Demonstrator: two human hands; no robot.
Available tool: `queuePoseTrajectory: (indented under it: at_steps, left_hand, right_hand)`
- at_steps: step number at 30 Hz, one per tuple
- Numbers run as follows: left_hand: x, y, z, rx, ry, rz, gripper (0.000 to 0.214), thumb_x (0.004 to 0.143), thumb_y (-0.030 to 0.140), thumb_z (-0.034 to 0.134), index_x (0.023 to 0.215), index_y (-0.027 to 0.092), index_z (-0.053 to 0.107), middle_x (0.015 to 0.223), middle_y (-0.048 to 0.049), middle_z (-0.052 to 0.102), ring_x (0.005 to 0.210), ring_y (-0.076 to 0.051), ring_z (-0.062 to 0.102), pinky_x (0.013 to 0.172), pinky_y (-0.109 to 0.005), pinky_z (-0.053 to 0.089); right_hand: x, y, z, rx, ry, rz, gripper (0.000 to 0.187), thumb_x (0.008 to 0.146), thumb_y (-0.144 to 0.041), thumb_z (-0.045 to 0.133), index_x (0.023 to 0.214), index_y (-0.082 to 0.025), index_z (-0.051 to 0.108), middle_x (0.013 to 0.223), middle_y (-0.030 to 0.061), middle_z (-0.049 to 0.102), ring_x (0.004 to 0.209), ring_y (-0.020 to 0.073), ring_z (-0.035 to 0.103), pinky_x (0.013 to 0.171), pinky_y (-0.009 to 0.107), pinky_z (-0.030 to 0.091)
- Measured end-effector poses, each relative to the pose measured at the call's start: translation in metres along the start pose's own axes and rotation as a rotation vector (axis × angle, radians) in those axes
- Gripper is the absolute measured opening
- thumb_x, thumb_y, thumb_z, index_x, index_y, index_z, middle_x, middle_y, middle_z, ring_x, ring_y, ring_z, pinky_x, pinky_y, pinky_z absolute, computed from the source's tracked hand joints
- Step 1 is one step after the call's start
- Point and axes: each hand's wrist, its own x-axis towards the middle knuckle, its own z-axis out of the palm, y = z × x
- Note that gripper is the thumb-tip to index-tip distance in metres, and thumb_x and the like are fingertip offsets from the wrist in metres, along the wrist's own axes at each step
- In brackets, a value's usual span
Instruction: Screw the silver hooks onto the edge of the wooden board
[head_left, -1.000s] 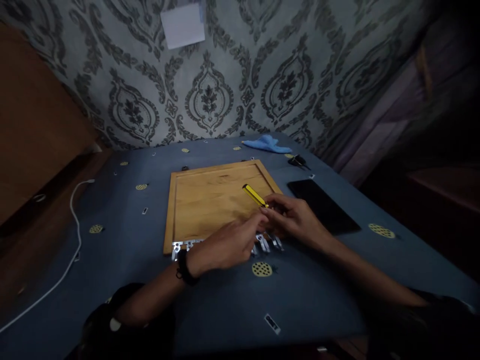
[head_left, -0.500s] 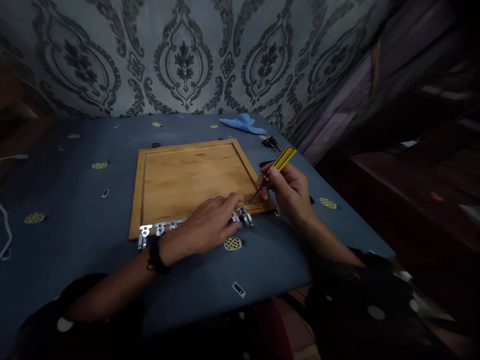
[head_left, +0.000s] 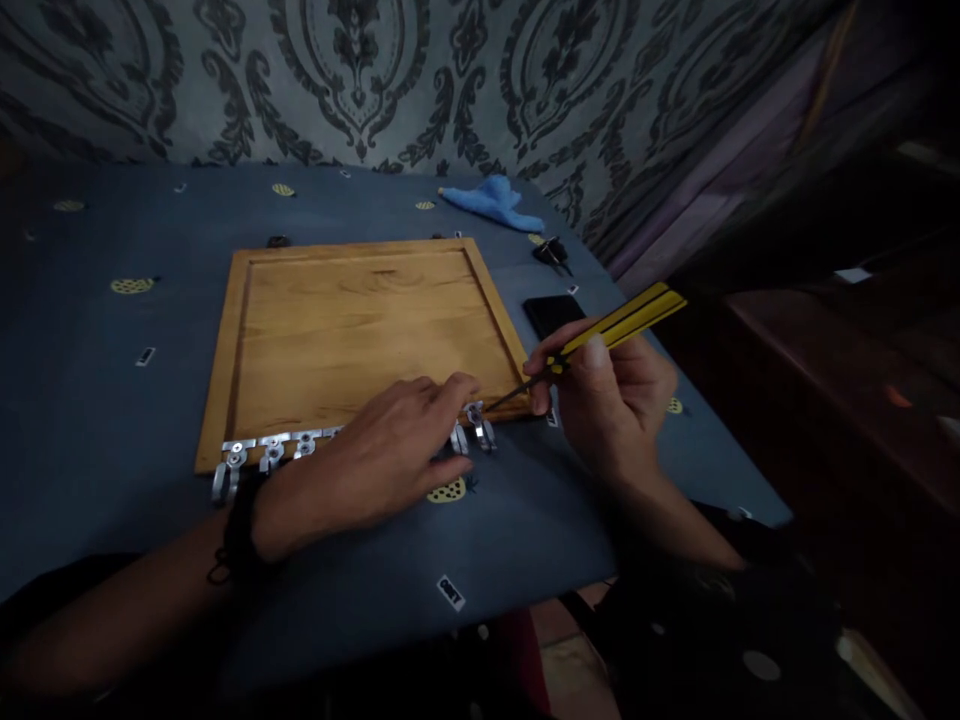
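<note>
A framed wooden board [head_left: 360, 330] lies flat on the table, with a silver metal hook rail [head_left: 281, 441] along its near edge. My left hand [head_left: 379, 440] is over the middle of the rail, fingers on the board side and thumb on the near side, hiding several hooks. In my right hand [head_left: 619, 405] is a screwdriver [head_left: 626, 323] with a yellow and black handle. Its thin shaft slants down to the left, and the tip is at or close to the rail's right end; whether it touches a screw I cannot tell.
The table has a blue patterned cloth [head_left: 360, 590]. Beyond the board's right side lie a blue cloth [head_left: 495, 202], a small black object [head_left: 553, 254] and a flat black object [head_left: 553, 315]. Behind stands a patterned curtain [head_left: 390, 80].
My view has shifted closer. The screwdriver handle has tilted lower to the right, and its tip has come nearer the rail's right end. My left hand stays on the rail.
</note>
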Motion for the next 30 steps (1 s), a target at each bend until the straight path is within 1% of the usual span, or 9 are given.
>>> queuePoseTrajectory:
  at_steps: [4, 7, 14, 17, 22, 26, 30]
  left_hand:
    - [0.0024, 0.0, 0.001, 0.016, -0.012, -0.016, 0.045, 0.091, 0.026, 0.063, 0.13, 0.017, 0.041, 0.121, -0.0107, 0.061, 0.11, -0.026, 0.059, 0.091, -0.04, 0.051]
    - [0.0025, 0.0008, 0.0, 0.026, -0.017, -0.012, 0.045, 0.092, 0.025, 0.061, 0.131, 0.016, 0.041, 0.122, -0.0112, 0.06, 0.111, -0.026, 0.058, 0.09, -0.04, 0.051]
    - [0.0032, 0.0007, -0.0014, 0.028, -0.032, -0.026, 0.042, 0.092, 0.026, 0.06, 0.129, 0.017, 0.043, 0.118, -0.0095, 0.061, 0.107, -0.025, 0.058, 0.089, -0.039, 0.05]
    - [0.0049, 0.002, -0.0027, 0.021, -0.053, -0.043, 0.039, 0.092, 0.024, 0.059, 0.128, 0.017, 0.043, 0.115, -0.0086, 0.061, 0.107, -0.025, 0.058, 0.089, -0.04, 0.05]
    - [0.008, 0.0052, -0.0046, 0.03, -0.104, -0.088, 0.038, 0.091, 0.023, 0.061, 0.125, 0.016, 0.045, 0.111, -0.0087, 0.062, 0.104, -0.025, 0.058, 0.088, -0.04, 0.05]
    - [0.0086, 0.0042, -0.0033, 0.049, -0.08, -0.078, 0.04, 0.09, 0.024, 0.062, 0.125, 0.017, 0.045, 0.113, -0.0085, 0.063, 0.104, -0.024, 0.059, 0.086, -0.039, 0.051]
    - [0.0071, 0.0022, -0.0006, 0.072, -0.073, -0.087, 0.041, 0.089, 0.025, 0.062, 0.126, 0.018, 0.044, 0.115, -0.0081, 0.064, 0.105, -0.023, 0.06, 0.085, -0.036, 0.051]
  right_hand:
    - [-0.0027, 0.0004, 0.0001, -0.012, -0.022, -0.013, 0.019, 0.094, -0.041, 0.061, 0.093, -0.023, 0.067, 0.079, -0.0002, 0.067, 0.049, 0.0089, 0.058, 0.042, 0.025, 0.047]
    - [-0.003, 0.0021, -0.0001, -0.009, -0.043, -0.024, 0.02, 0.094, -0.041, 0.06, 0.096, -0.023, 0.067, 0.081, -0.0001, 0.067, 0.05, 0.009, 0.059, 0.042, 0.025, 0.05]
    - [-0.0037, 0.0047, 0.0, -0.042, -0.046, 0.003, 0.017, 0.093, -0.039, 0.062, 0.095, -0.023, 0.068, 0.08, -0.0003, 0.066, 0.049, 0.0086, 0.059, 0.042, 0.024, 0.05]
    - [-0.0046, 0.0057, -0.0005, -0.058, -0.039, -0.004, 0.016, 0.093, -0.039, 0.062, 0.095, -0.024, 0.068, 0.079, -0.0008, 0.066, 0.049, 0.008, 0.059, 0.043, 0.023, 0.05]
    - [-0.0048, 0.0044, -0.0011, -0.061, -0.029, -0.027, 0.014, 0.093, -0.036, 0.063, 0.095, -0.023, 0.069, 0.076, -0.0016, 0.067, 0.046, 0.0073, 0.057, 0.04, 0.023, 0.046]
    - [-0.0055, 0.0036, -0.0005, -0.057, -0.047, -0.067, 0.013, 0.093, -0.032, 0.062, 0.097, -0.022, 0.07, 0.077, 0.0001, 0.067, 0.046, 0.009, 0.057, 0.039, 0.026, 0.044]
    - [-0.0084, 0.0011, 0.0002, -0.113, -0.033, -0.101, 0.012, 0.093, -0.031, 0.062, 0.096, -0.025, 0.072, 0.08, 0.0009, 0.065, 0.046, 0.01, 0.055, 0.039, 0.028, 0.043]
